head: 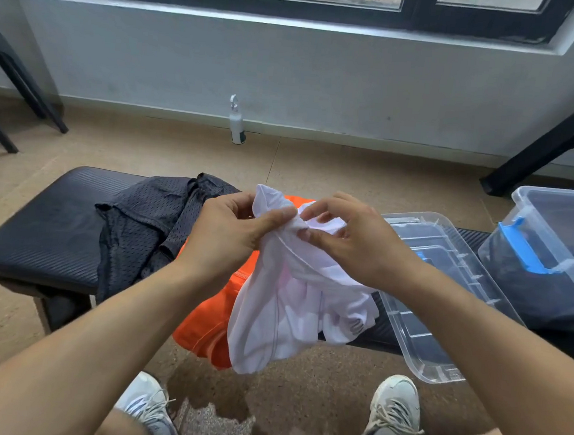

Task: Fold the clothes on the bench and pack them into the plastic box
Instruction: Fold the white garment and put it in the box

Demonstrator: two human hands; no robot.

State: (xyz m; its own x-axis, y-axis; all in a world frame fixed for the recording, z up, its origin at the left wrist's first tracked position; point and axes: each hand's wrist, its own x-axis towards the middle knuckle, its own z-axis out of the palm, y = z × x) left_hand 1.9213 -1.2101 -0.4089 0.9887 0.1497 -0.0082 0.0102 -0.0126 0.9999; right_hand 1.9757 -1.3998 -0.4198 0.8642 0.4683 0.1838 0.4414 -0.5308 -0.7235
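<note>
Both hands pinch the top edge of the white shirt. The left hand and right hand sit close together, each grip tight on the cloth. The shirt hangs straight down below the grips, long way up and down, above the surface. The plastic box waits past the right hand, which is nearer to it.
</note>
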